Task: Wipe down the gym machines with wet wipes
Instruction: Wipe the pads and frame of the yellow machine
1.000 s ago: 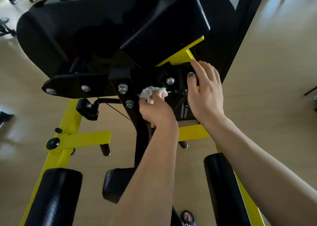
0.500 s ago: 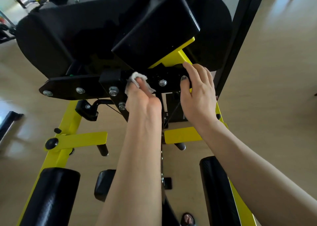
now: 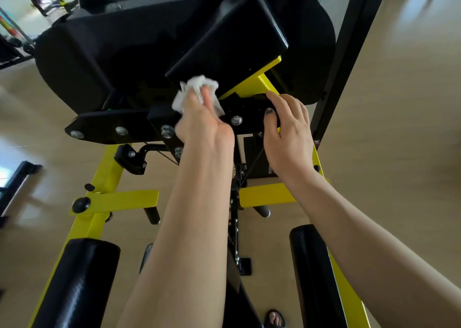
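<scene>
- Left hand point(image 3: 204, 125) grips a crumpled wipe point(image 3: 195, 89), fingers curled round it, pressing it vs. the lower edge of the black pad point(image 3: 232, 43) near the top of the machine.
- Right hand point(image 3: 289, 133) holds no wipe; fingers bent over the edge of the black bolted plate point(image 3: 249, 110) just beside the yellow arm point(image 3: 252, 84), thumb on the plate face. Looks like a bracing hold.
- Step in hand, my read: wiping the pad's underside/edge.
- Progress: can't tell which surfaces are already clean; no visible wet streaks or dirt to go by. Judging by wipe position, work is on the upper part.
- Prob. left: yellow frame point(image 3: 99, 178), the two black rollers low down (left roller point(image 3: 74, 285), right roller point(image 3: 314, 273)), knob point(image 3: 81, 204), rest of the big black housing point(image 3: 82, 61).
- Other machines show dimly top left, so the overall task is likely far from done.
- Floor point(image 3: 399, 128) is pale and shiny.
</scene>
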`<act>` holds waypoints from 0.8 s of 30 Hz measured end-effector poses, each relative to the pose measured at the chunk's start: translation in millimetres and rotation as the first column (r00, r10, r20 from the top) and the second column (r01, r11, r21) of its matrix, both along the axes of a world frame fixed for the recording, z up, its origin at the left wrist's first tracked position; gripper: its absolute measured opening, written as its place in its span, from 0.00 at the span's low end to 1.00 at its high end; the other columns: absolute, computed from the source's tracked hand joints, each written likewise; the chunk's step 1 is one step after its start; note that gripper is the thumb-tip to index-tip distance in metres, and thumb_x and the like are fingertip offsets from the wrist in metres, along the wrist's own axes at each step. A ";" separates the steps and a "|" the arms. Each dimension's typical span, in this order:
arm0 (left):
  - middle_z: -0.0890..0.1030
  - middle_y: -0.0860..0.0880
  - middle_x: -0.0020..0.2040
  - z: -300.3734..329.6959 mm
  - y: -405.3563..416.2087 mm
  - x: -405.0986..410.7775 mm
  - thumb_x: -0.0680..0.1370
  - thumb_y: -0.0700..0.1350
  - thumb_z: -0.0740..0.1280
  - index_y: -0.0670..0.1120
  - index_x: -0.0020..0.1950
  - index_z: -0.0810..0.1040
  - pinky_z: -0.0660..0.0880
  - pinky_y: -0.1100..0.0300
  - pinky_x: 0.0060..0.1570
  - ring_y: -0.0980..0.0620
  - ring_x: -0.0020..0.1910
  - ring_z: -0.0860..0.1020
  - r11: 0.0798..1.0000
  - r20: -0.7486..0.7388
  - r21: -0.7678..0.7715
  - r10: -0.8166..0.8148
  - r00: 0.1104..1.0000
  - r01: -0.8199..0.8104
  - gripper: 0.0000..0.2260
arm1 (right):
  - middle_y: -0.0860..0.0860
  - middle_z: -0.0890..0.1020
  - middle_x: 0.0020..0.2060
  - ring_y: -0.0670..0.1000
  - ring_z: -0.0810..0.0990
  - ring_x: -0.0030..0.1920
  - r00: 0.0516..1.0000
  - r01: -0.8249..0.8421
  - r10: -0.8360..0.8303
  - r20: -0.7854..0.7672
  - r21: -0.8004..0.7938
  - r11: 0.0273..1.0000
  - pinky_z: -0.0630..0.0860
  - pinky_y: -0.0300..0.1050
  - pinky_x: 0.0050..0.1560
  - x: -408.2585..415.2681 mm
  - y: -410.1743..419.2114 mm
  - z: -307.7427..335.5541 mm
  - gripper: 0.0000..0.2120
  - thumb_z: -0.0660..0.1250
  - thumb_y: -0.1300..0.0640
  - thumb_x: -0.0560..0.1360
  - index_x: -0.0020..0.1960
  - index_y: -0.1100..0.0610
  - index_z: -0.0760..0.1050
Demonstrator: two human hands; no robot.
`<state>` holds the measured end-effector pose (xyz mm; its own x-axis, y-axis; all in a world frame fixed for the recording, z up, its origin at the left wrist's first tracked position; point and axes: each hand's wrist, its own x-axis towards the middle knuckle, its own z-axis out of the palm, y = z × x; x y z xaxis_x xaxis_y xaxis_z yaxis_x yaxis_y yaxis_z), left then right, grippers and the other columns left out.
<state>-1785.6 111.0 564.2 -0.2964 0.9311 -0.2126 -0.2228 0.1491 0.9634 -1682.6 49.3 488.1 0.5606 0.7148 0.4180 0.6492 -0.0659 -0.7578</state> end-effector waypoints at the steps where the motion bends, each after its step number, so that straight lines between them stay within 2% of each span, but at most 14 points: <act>1: 0.84 0.47 0.47 8.4 5.0 1.8 0.76 0.38 0.72 0.44 0.47 0.80 0.73 0.72 0.37 0.66 0.32 0.80 0.999 0.195 -0.040 0.041 0.980 -0.034 0.03 | 0.47 0.76 0.67 0.49 0.68 0.72 1.000 -0.004 0.004 -0.013 0.001 1.000 0.68 0.49 0.71 -0.4 -1.1 1.1 0.20 0.55 0.53 0.84 0.73 0.53 0.74; 3: 0.84 0.49 0.42 14.5 17.4 5.0 0.77 0.39 0.72 0.43 0.43 0.78 0.75 0.69 0.34 0.60 0.35 0.82 0.998 0.210 -0.006 0.070 0.975 -0.070 0.05 | 0.47 0.76 0.67 0.48 0.67 0.71 1.000 -0.011 0.011 -0.022 -0.003 1.000 0.68 0.47 0.71 0.8 -2.4 2.2 0.20 0.56 0.54 0.85 0.74 0.53 0.74; 5: 0.84 0.48 0.45 1.4 15.2 7.6 0.79 0.41 0.70 0.40 0.49 0.81 0.77 0.67 0.37 0.56 0.41 0.84 0.985 -0.119 0.153 0.096 0.988 -0.078 0.04 | 0.46 0.76 0.67 0.47 0.67 0.71 1.000 -0.016 0.016 -0.015 -0.011 1.000 0.68 0.46 0.70 2.2 -3.3 2.3 0.19 0.56 0.54 0.85 0.74 0.53 0.73; 6: 0.83 0.46 0.49 -10.8 9.3 7.5 0.80 0.41 0.69 0.39 0.53 0.80 0.78 0.68 0.41 0.54 0.44 0.83 0.958 -0.352 0.287 0.125 0.928 -0.021 0.05 | 0.46 0.76 0.67 0.47 0.67 0.71 1.000 -0.015 0.015 -0.007 -0.014 1.000 0.68 0.46 0.70 2.9 -3.7 1.8 0.19 0.56 0.54 0.85 0.74 0.53 0.73; 7: 0.81 0.45 0.52 -26.0 1.6 5.5 0.81 0.39 0.68 0.38 0.54 0.79 0.77 0.71 0.44 0.53 0.47 0.81 0.897 -0.502 0.435 0.171 0.848 0.076 0.06 | 0.46 0.76 0.67 0.47 0.67 0.71 1.000 -0.012 0.012 0.000 -0.014 1.000 0.68 0.45 0.69 4.0 -3.8 1.5 0.19 0.56 0.54 0.85 0.74 0.53 0.73; 9: 0.77 0.42 0.57 -43.7 -9.1 -2.2 0.80 0.33 0.65 0.37 0.56 0.77 0.73 0.75 0.45 0.50 0.50 0.79 0.757 -0.680 0.581 0.251 0.689 0.298 0.06 | 0.47 0.76 0.67 0.48 0.68 0.71 1.000 -0.008 0.008 0.011 -0.011 1.000 0.67 0.42 0.68 5.3 -3.1 0.2 0.19 0.56 0.54 0.85 0.74 0.53 0.73; 11: 0.75 0.40 0.58 -52.3 -11.1 -10.6 0.79 0.30 0.64 0.37 0.57 0.76 0.71 0.77 0.44 0.48 0.49 0.78 0.719 -0.723 0.592 0.274 0.634 0.365 0.09 | 0.47 0.76 0.67 0.48 0.68 0.71 1.000 -0.003 0.003 -0.003 -0.015 1.000 0.65 0.39 0.67 5.9 -2.6 -0.9 0.19 0.56 0.54 0.85 0.74 0.53 0.73; 13: 0.75 0.40 0.58 -59.8 -11.7 -16.3 0.80 0.31 0.64 0.37 0.57 0.76 0.69 0.77 0.42 0.46 0.47 0.78 0.755 -0.731 0.555 0.243 0.637 0.350 0.08 | 0.47 0.76 0.67 0.48 0.68 0.71 0.999 -0.001 0.000 -0.034 -0.014 1.000 0.64 0.38 0.67 5.0 -1.9 -0.6 0.19 0.56 0.54 0.85 0.74 0.53 0.73; 17: 0.76 0.41 0.59 -77.2 -14.1 -7.8 0.82 0.38 0.63 0.39 0.57 0.76 0.74 0.68 0.41 0.49 0.48 0.78 0.763 -0.811 0.466 0.167 0.561 0.447 0.06 | 0.45 0.77 0.66 0.46 0.72 0.69 0.984 -0.013 0.019 -0.177 0.034 0.999 0.71 0.44 0.68 4.1 -2.7 4.0 0.19 0.55 0.54 0.84 0.72 0.53 0.76; 18: 0.77 0.42 0.59 -78.7 -14.2 -2.7 0.81 0.38 0.64 0.39 0.56 0.76 0.76 0.65 0.41 0.48 0.49 0.79 0.753 -0.825 0.455 0.155 0.544 0.475 0.05 | 0.44 0.78 0.65 0.44 0.73 0.67 0.971 -0.009 0.021 -0.238 0.052 0.999 0.71 0.42 0.67 4.4 -3.3 6.8 0.19 0.55 0.54 0.85 0.71 0.53 0.77; 20: 0.77 0.42 0.60 -76.3 -15.8 12.8 0.80 0.36 0.66 0.40 0.55 0.76 0.79 0.57 0.40 0.45 0.49 0.80 0.702 -0.850 0.448 0.142 0.507 0.554 0.04 | 0.43 0.80 0.62 0.38 0.75 0.62 0.942 0.014 0.013 -0.336 0.078 0.997 0.68 0.29 0.62 5.8 -4.8 11.8 0.18 0.55 0.55 0.86 0.68 0.53 0.80; 21: 0.77 0.43 0.60 -74.2 -18.1 21.1 0.80 0.37 0.66 0.41 0.55 0.76 0.79 0.55 0.40 0.45 0.50 0.81 0.665 -0.878 0.428 0.143 0.458 0.612 0.05 | 0.43 0.81 0.61 0.35 0.75 0.59 0.927 0.021 0.012 -0.375 0.085 0.996 0.66 0.24 0.58 6.9 -5.7 13.4 0.18 0.55 0.55 0.86 0.66 0.54 0.81; 23: 0.76 0.46 0.62 -72.9 -21.4 29.4 0.79 0.38 0.68 0.44 0.59 0.76 0.80 0.56 0.41 0.46 0.52 0.81 0.620 -0.926 0.365 0.166 0.339 0.694 0.09 | 0.44 0.82 0.59 0.35 0.76 0.57 0.895 0.012 0.026 -0.446 0.084 0.996 0.67 0.23 0.54 8.8 -8.1 15.7 0.18 0.54 0.54 0.86 0.64 0.53 0.82; 24: 0.76 0.45 0.62 -74.5 -19.6 27.6 0.79 0.38 0.68 0.43 0.59 0.76 0.80 0.56 0.41 0.47 0.52 0.81 0.616 -0.931 0.358 0.178 0.319 0.702 0.09 | 0.45 0.83 0.58 0.36 0.77 0.56 0.881 0.006 0.031 -0.472 0.077 0.997 0.68 0.23 0.52 11.1 -9.9 17.4 0.18 0.54 0.53 0.87 0.64 0.52 0.82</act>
<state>-1758.0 91.3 489.7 0.4233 0.6843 0.5938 0.6474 -0.6870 0.3301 -1671.5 39.4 505.5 0.6957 0.7009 0.1573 0.2129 0.0080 -0.9771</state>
